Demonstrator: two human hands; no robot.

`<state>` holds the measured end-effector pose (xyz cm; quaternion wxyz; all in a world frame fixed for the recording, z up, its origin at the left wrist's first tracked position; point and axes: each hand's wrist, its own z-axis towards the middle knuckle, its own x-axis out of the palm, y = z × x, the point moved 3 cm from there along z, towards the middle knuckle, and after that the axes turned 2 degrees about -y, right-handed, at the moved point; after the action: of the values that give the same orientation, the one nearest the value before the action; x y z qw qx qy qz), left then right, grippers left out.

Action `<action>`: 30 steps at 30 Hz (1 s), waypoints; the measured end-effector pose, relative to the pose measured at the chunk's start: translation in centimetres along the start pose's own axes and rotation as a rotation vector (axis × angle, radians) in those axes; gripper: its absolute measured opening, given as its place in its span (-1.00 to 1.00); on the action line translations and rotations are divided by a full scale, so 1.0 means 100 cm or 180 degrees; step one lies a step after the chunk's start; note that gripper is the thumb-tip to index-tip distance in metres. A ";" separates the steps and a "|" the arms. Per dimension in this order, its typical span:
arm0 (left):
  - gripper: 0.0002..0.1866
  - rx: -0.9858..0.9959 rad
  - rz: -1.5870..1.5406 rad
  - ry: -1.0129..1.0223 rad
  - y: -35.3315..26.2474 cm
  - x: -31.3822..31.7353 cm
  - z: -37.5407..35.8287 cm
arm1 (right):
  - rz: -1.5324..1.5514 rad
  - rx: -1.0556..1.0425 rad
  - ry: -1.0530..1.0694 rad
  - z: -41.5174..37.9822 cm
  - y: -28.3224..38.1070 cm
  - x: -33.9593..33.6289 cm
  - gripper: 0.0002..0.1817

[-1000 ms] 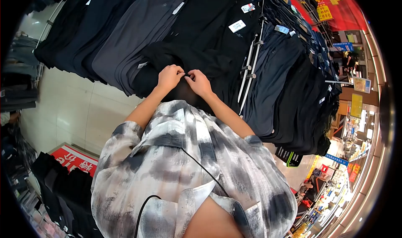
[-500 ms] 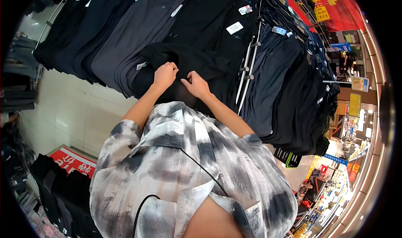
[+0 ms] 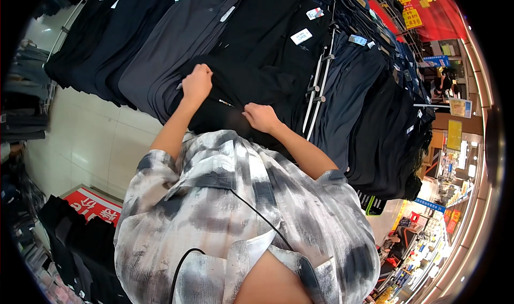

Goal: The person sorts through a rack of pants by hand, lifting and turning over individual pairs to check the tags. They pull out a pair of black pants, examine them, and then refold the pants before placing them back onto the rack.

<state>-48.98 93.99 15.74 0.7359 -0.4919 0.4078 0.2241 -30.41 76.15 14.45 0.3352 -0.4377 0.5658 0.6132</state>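
Note:
A black garment (image 3: 227, 92) with a small pale line of lettering lies spread over a row of black trousers (image 3: 262, 31). My left hand (image 3: 197, 83) is closed on its upper left part, with the fingers curled into the cloth. Lower and to the right, my right hand (image 3: 261, 116) grips the cloth near the end of the lettering, its fingers bent. Grey trousers (image 3: 160, 52) hang just left of my left hand. White tags show on the trousers, one on the black ones (image 3: 301, 36).
A metal rail (image 3: 320, 92) with short pegs stands right of the garment. Dark blue trousers (image 3: 342, 100) hang beyond it. At the lower left are a red sign (image 3: 93, 205) and more dark clothes (image 3: 80, 250). Pale floor tiles (image 3: 101, 138) show at the left.
My left hand has moved up and left, my right hand slightly right and down. They are farther apart, the black cloth is drawn flatter, and the pale lettering now shows.

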 end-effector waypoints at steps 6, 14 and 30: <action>-0.75 0.0085 0.0229 0.0048 0.024 -0.010 0.017 | 0.0104 0.0009 0.0013 -0.004 0.006 -0.004 -0.78; -0.15 -0.1411 -0.0473 0.1446 0.093 0.035 0.058 | 0.0376 0.0234 -0.0045 -0.010 0.009 -0.001 -0.78; 0.19 -0.1867 -0.1040 0.2931 0.060 0.040 0.093 | 0.0812 0.0787 0.0062 -0.014 0.010 -0.005 -0.80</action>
<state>-47.51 104.63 10.90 0.3399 -0.7793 0.5258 -0.0263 -30.88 74.63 15.28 0.3005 -0.3236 0.6910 0.5722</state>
